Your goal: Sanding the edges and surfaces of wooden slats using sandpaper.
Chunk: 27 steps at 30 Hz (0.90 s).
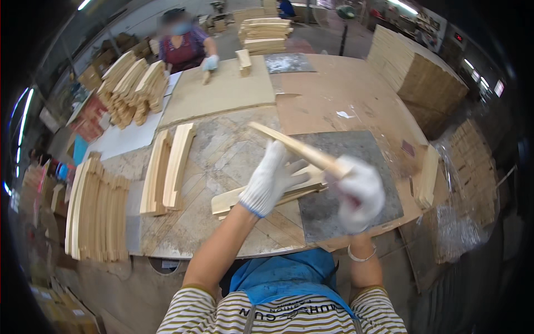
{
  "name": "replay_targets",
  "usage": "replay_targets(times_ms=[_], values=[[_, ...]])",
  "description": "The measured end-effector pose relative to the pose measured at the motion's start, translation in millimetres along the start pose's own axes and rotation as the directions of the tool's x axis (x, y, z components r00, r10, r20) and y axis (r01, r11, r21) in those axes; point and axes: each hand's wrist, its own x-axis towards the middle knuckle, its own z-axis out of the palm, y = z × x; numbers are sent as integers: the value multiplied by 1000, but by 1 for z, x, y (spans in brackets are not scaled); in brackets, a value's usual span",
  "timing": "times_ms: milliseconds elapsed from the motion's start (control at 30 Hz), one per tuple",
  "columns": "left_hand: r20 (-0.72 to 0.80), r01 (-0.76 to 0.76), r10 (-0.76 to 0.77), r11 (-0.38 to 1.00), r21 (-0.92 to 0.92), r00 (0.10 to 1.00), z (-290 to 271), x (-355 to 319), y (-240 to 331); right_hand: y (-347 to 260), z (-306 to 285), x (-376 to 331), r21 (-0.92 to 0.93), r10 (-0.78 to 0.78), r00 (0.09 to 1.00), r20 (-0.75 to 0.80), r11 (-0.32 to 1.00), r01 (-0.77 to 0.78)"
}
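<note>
A pale wooden slat (300, 147) slants above the table, and my right hand (360, 195), in a white knit glove and smeared by motion, is closed round its near end. Below the slat is my left hand (271, 181), gloved too, with its fingers spread. Its upper fingertip comes close to the slat's underside; I cannot tell if they touch. Under and beside that hand, wooden pieces (228, 201) lie on the worn tabletop, partly hidden by it. A dark grey sheet (384, 186) lies beneath my right hand.
Two shaped wooden pieces (177, 167) lie left of my hands, beside a row of stacked pieces (97, 214). Another piece (427, 177) stands at the right edge. Across the table a masked person (186, 47) handles wood near more stacks (132, 83). A tall wood stack (414, 61) stands far right.
</note>
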Motion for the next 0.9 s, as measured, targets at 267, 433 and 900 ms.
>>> replay_targets(times_ms=[267,433,900], values=[[348,221,-291,948,228,891,-12,-9,22,-45,10,-12,347,785,619,27,574,-742],[312,243,-464,801,547,829,-28,-39,3,-13,40,-14,-349,450,865,222,865,-361],[320,98,-561,591,801,764,-51,-6,36,68,-33,-69,255,984,89,-153,126,-959]])
